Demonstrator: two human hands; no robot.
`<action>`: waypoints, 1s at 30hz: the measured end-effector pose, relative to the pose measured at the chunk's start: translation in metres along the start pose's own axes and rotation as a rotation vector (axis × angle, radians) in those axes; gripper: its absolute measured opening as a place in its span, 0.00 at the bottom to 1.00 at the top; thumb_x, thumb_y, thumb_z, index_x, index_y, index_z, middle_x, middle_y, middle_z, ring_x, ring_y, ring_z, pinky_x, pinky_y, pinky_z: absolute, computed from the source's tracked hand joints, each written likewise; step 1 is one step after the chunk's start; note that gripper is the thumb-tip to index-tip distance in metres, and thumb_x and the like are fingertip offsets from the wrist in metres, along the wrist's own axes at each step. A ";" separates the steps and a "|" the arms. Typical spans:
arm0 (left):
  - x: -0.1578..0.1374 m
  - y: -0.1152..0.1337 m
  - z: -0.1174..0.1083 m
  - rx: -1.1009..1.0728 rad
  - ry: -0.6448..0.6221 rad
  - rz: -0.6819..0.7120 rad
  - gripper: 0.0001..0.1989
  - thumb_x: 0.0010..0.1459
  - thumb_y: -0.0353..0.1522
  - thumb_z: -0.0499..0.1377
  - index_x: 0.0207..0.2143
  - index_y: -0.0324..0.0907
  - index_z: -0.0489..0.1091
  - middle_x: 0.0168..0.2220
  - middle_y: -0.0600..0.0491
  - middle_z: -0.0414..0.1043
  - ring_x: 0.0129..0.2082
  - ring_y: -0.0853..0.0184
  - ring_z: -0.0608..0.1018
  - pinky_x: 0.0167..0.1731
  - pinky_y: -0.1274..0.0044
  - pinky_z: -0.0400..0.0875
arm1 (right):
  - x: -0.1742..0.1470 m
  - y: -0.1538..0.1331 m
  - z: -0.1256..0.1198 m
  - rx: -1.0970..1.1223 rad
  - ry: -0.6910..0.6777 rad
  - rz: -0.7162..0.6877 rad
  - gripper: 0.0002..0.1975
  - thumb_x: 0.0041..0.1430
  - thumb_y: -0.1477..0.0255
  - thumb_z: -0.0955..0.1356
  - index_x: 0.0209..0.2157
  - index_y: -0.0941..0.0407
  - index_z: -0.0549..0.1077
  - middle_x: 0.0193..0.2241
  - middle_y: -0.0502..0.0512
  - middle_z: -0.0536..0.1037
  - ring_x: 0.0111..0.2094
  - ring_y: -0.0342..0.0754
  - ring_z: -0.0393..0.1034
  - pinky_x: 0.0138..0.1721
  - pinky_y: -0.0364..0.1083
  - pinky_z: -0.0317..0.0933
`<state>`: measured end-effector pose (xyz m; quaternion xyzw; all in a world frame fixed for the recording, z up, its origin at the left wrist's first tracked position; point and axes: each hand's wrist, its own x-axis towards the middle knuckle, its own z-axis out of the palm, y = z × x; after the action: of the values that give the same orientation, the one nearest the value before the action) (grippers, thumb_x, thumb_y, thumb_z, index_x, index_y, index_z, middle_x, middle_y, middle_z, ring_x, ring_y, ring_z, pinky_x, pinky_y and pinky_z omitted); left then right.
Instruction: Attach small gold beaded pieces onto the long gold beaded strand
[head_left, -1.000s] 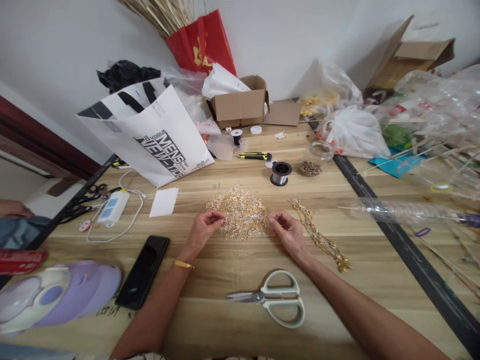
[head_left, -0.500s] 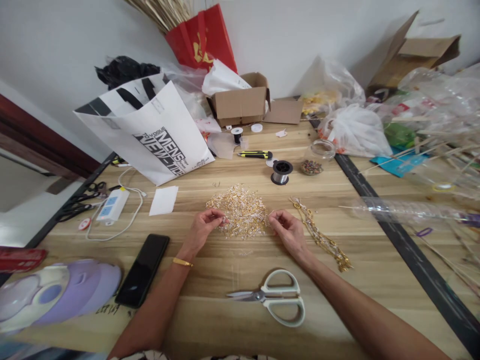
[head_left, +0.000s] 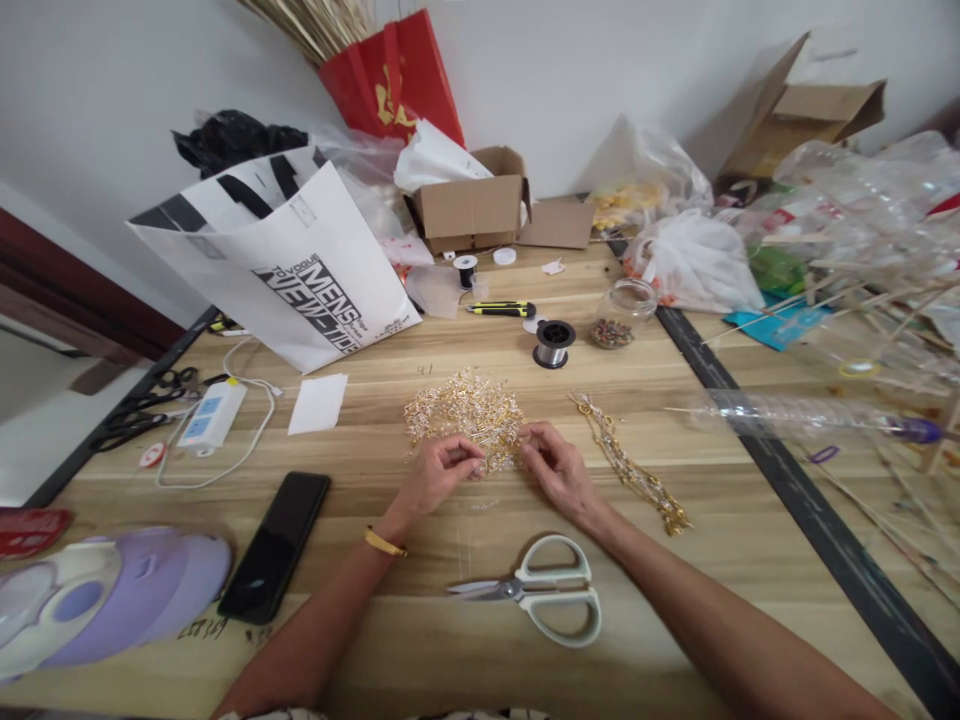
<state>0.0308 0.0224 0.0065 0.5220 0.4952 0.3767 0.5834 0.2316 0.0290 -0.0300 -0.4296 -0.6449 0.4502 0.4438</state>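
A loose pile of small gold and clear beads (head_left: pixel 457 405) lies on the wooden table. At the near edge of the pile, my left hand (head_left: pixel 439 475) has thumb and fingers pinched together; whatever is between the tips is too small to name. My right hand (head_left: pixel 556 468) is closed in a pinch at the pile's right edge, and its fingertips hide what they hold, if anything. Beyond it lies a bundle of gold beaded strands (head_left: pixel 630 460). Scissors with pale handles (head_left: pixel 556 590) rest nearer to me, blades pointing left.
Behind the pile stand a spool of wire (head_left: pixel 553 345), a jar of coloured beads (head_left: pixel 616 330) and a yellow-black utility knife (head_left: pixel 502 309). A phone (head_left: pixel 275 545), a power strip (head_left: pixel 215 415) and a white bag (head_left: pixel 300 270) are on the left. Plastic bags (head_left: pixel 694 260) crowd the right.
My left hand has moved right and nearer to me, closer to my right hand. My right hand stays in its pinch near the pile. The whole view has shifted slightly.
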 end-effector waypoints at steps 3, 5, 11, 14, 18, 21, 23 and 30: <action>-0.001 0.001 0.010 0.029 -0.027 0.024 0.07 0.47 0.30 0.63 0.28 0.36 0.69 0.25 0.54 0.71 0.26 0.71 0.75 0.30 0.79 0.71 | -0.001 -0.004 -0.002 -0.061 -0.070 -0.054 0.09 0.61 0.70 0.59 0.37 0.57 0.68 0.21 0.47 0.64 0.21 0.40 0.56 0.24 0.40 0.51; -0.002 0.002 0.016 0.049 -0.040 0.049 0.05 0.48 0.29 0.62 0.28 0.36 0.69 0.26 0.54 0.70 0.27 0.71 0.74 0.30 0.79 0.70 | -0.001 -0.008 -0.003 -0.081 -0.145 -0.065 0.09 0.60 0.72 0.59 0.33 0.58 0.69 0.21 0.48 0.65 0.22 0.40 0.56 0.23 0.40 0.50; -0.001 0.004 0.025 0.127 -0.063 0.148 0.03 0.50 0.27 0.59 0.29 0.36 0.70 0.28 0.53 0.70 0.28 0.71 0.73 0.31 0.80 0.68 | -0.001 -0.013 -0.002 -0.122 -0.223 -0.051 0.08 0.58 0.68 0.65 0.31 0.59 0.71 0.23 0.49 0.69 0.21 0.39 0.58 0.22 0.39 0.51; -0.001 0.003 0.027 0.106 -0.057 0.138 0.04 0.49 0.27 0.59 0.30 0.36 0.70 0.29 0.52 0.70 0.30 0.70 0.74 0.33 0.79 0.68 | -0.001 -0.013 -0.001 -0.151 -0.245 -0.075 0.09 0.59 0.68 0.64 0.30 0.59 0.71 0.23 0.50 0.69 0.22 0.40 0.59 0.23 0.39 0.52; -0.001 -0.001 0.027 0.024 -0.065 0.075 0.11 0.47 0.28 0.62 0.35 0.36 0.69 0.31 0.51 0.72 0.33 0.69 0.74 0.37 0.77 0.69 | -0.001 -0.013 -0.001 -0.145 -0.213 -0.090 0.10 0.60 0.69 0.63 0.30 0.58 0.71 0.24 0.51 0.71 0.23 0.41 0.60 0.24 0.40 0.53; -0.001 -0.005 0.027 0.026 -0.039 0.062 0.12 0.46 0.28 0.63 0.35 0.36 0.69 0.30 0.51 0.72 0.32 0.70 0.74 0.35 0.78 0.69 | -0.002 -0.014 -0.002 -0.123 -0.173 -0.098 0.09 0.60 0.68 0.63 0.29 0.58 0.70 0.24 0.50 0.70 0.23 0.41 0.61 0.24 0.40 0.54; -0.001 -0.008 0.027 0.056 -0.026 0.063 0.09 0.47 0.28 0.62 0.33 0.36 0.70 0.29 0.52 0.72 0.30 0.70 0.74 0.34 0.78 0.69 | -0.002 -0.014 -0.002 -0.119 -0.154 -0.099 0.09 0.60 0.68 0.63 0.29 0.58 0.69 0.23 0.50 0.70 0.23 0.41 0.61 0.24 0.40 0.54; -0.002 -0.008 0.024 0.249 0.000 0.069 0.06 0.49 0.31 0.60 0.28 0.35 0.72 0.26 0.50 0.74 0.27 0.69 0.73 0.30 0.78 0.67 | -0.002 -0.012 -0.002 -0.121 -0.134 -0.064 0.10 0.60 0.67 0.63 0.29 0.58 0.69 0.23 0.50 0.68 0.23 0.41 0.60 0.23 0.40 0.53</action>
<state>0.0527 0.0139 -0.0015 0.6069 0.5200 0.3322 0.5010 0.2318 0.0247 -0.0181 -0.4038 -0.7126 0.4236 0.3870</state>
